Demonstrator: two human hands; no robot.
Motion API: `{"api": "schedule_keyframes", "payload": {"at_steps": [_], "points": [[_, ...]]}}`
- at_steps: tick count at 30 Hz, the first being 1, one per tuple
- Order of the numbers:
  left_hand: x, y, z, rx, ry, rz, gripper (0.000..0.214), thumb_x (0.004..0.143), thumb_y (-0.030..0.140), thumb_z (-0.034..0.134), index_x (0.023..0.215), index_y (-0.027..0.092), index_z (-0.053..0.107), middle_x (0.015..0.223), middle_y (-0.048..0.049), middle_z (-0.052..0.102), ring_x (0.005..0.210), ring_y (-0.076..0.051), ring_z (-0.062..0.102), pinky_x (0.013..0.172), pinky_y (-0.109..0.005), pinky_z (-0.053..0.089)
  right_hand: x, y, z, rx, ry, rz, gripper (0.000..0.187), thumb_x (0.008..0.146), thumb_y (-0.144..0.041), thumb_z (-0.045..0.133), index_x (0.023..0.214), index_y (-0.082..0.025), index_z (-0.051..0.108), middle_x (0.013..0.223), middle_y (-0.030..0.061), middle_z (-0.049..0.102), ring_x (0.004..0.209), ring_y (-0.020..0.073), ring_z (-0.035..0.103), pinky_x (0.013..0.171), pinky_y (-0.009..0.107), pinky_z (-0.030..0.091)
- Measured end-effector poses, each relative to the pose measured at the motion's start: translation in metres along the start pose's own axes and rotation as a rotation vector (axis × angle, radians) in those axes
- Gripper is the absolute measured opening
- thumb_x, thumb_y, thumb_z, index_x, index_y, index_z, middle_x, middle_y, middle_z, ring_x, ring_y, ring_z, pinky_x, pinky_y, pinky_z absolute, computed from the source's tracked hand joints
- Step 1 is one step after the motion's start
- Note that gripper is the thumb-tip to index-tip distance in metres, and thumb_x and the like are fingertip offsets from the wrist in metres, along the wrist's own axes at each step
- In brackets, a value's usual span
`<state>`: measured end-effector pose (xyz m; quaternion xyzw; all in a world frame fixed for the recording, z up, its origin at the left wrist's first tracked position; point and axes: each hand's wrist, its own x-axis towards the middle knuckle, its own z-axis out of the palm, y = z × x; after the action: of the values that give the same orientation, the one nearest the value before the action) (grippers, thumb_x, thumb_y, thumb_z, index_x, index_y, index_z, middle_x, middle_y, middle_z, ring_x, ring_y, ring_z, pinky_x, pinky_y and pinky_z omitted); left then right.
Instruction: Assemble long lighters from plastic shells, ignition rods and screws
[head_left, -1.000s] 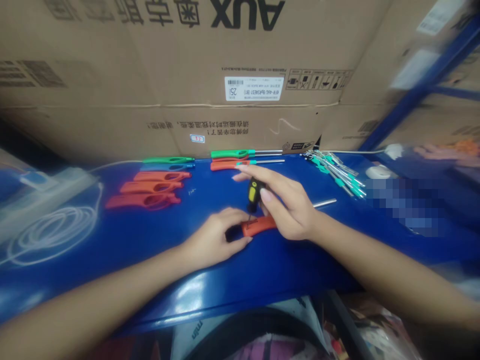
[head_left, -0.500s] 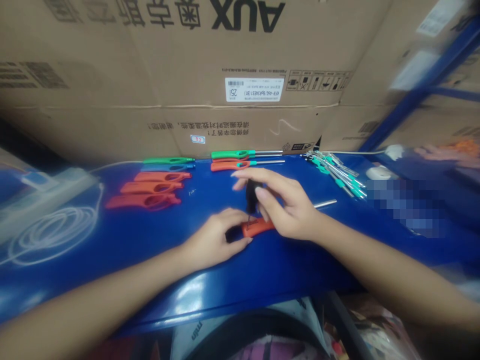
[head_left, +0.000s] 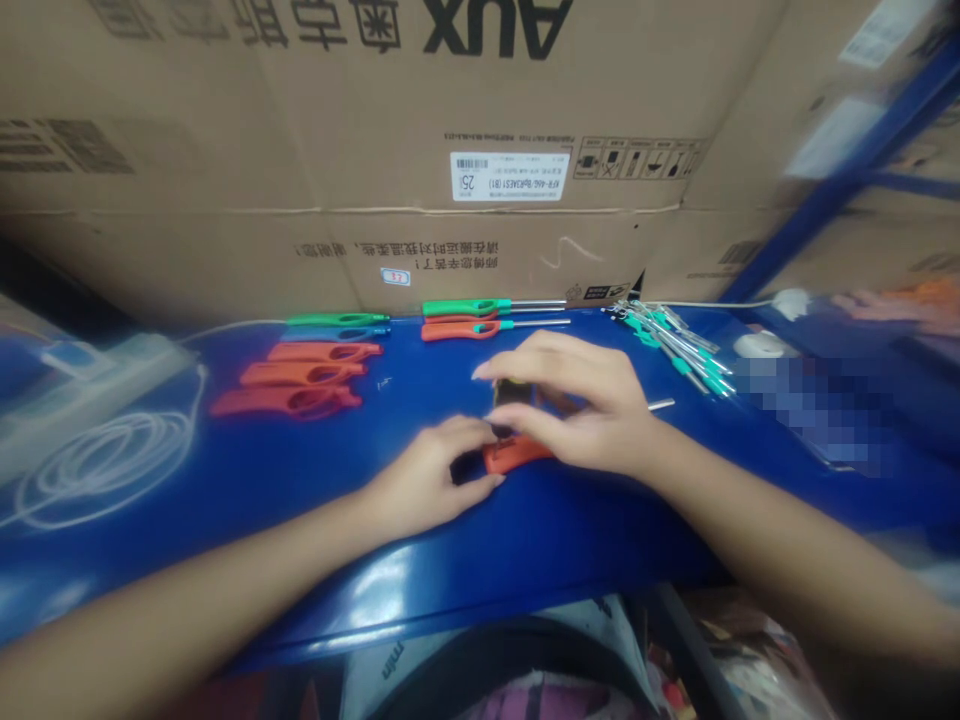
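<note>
An orange long-nosed gas lighter (head_left: 516,453) lies on the blue tabletop, its metal tube sticking out to the right beyond my right hand. At its left end, my left hand (head_left: 424,480) is closed, with thumb and fingers pinching the handle. My right hand (head_left: 589,400) has its fingers around a short, dark-handled screwdriver (head_left: 514,394). The screwdriver stands roughly upright, its tip down at the lighter's handle, close to my left fingertips. The middle of the lighter is hidden behind my right hand.
Orange handles (head_left: 304,374), a blue handle (head_left: 337,334) and a green handle (head_left: 330,320) lie left. Behind are a green lighter (head_left: 459,309) and another orange lighter (head_left: 457,329). Metal tubes (head_left: 679,345) are piled right. A coiled white cable (head_left: 112,470) and cardboard box (head_left: 360,150) surround the work.
My right hand has shifted slightly, its fingers changing position around the screwdriver's handle. My left hand and the lighter have stayed in place.
</note>
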<state>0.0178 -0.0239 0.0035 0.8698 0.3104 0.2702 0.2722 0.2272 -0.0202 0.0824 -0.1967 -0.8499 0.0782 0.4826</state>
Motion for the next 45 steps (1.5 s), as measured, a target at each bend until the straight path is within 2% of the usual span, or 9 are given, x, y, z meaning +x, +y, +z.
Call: {"api": "schedule_keyframes", "payload": {"at_steps": [3,8,14,19,22,26,33,39,45], "points": [[0.001,0.001,0.000,-0.001,0.012,0.017,0.027,0.088,0.025,0.070,0.115,0.020,0.069,0.112,-0.0059,0.074,0.104,-0.023,0.068,0.093,-0.038,0.054,-0.001,0.003,-0.002,-0.066,0.022,-0.024,0.017,0.093,-0.029,0.068,0.106,-0.018,0.071,0.092,0.0052,0.074,0.082,0.0154,0.068,0.079,0.029,0.057],[0.002,0.004,-0.003,-0.011,-0.003,0.018,0.030,0.088,0.023,0.069,0.119,0.021,0.069,0.114,-0.0066,0.073,0.105,-0.022,0.067,0.096,-0.038,0.053,0.001,0.004,-0.005,0.149,-0.153,0.152,0.034,0.101,-0.017,0.046,0.133,-0.015,0.058,0.118,0.0104,0.070,0.095,0.0143,0.068,0.079,0.027,0.058],[0.000,0.002,-0.001,-0.015,0.027,0.038,0.031,0.088,0.025,0.070,0.119,0.021,0.068,0.114,-0.0068,0.073,0.105,-0.022,0.068,0.095,-0.039,0.054,-0.001,0.009,-0.006,-0.022,-0.026,0.003,0.027,0.088,-0.031,0.075,0.112,-0.018,0.071,0.095,0.0034,0.076,0.075,0.0123,0.068,0.073,0.024,0.056],[0.001,0.003,-0.002,-0.004,0.014,0.027,0.030,0.088,0.024,0.070,0.119,0.022,0.069,0.115,-0.0068,0.072,0.107,-0.023,0.067,0.096,-0.039,0.053,0.001,0.003,-0.008,0.107,-0.173,0.055,0.038,0.102,-0.016,0.043,0.137,-0.017,0.057,0.121,0.0078,0.072,0.102,0.0142,0.070,0.089,0.028,0.056],[0.000,0.002,-0.001,0.002,0.008,0.012,0.026,0.089,0.026,0.070,0.114,0.021,0.070,0.111,-0.0067,0.073,0.104,-0.023,0.067,0.094,-0.039,0.054,0.000,0.002,-0.006,0.129,-0.145,0.074,0.028,0.098,-0.018,0.056,0.124,-0.016,0.066,0.110,0.0056,0.075,0.081,0.0105,0.071,0.074,0.021,0.056],[-0.001,0.000,0.001,0.008,0.009,0.011,0.020,0.090,0.027,0.069,0.108,0.020,0.069,0.106,-0.0054,0.073,0.098,-0.022,0.069,0.090,-0.037,0.055,-0.003,0.004,-0.003,-0.070,-0.094,-0.056,0.025,0.092,-0.024,0.069,0.117,-0.019,0.069,0.099,0.0024,0.077,0.086,0.0119,0.072,0.080,0.021,0.055],[0.000,0.003,0.001,0.011,0.014,0.025,0.027,0.091,0.027,0.068,0.117,0.020,0.068,0.115,-0.0076,0.070,0.106,-0.023,0.065,0.095,-0.040,0.053,-0.001,-0.001,0.000,0.135,-0.102,0.090,0.027,0.099,-0.018,0.052,0.123,-0.016,0.064,0.106,0.0072,0.074,0.078,0.0111,0.069,0.070,0.023,0.056],[-0.001,0.001,0.003,0.041,-0.008,0.016,0.029,0.093,0.030,0.067,0.120,0.019,0.068,0.112,-0.0090,0.071,0.104,-0.026,0.066,0.092,-0.042,0.053,-0.001,0.003,0.004,0.045,0.035,0.012,0.018,0.085,-0.030,0.078,0.095,-0.017,0.069,0.083,0.0016,0.070,0.063,0.0101,0.053,0.061,0.024,0.049],[0.000,0.004,0.002,0.048,0.006,0.026,0.027,0.093,0.030,0.066,0.119,0.021,0.067,0.114,-0.0082,0.068,0.107,-0.025,0.063,0.094,-0.040,0.053,0.000,-0.001,0.000,0.176,-0.160,0.097,0.036,0.102,-0.019,0.044,0.136,-0.018,0.055,0.117,0.0101,0.068,0.101,0.0163,0.065,0.087,0.033,0.055]]}}
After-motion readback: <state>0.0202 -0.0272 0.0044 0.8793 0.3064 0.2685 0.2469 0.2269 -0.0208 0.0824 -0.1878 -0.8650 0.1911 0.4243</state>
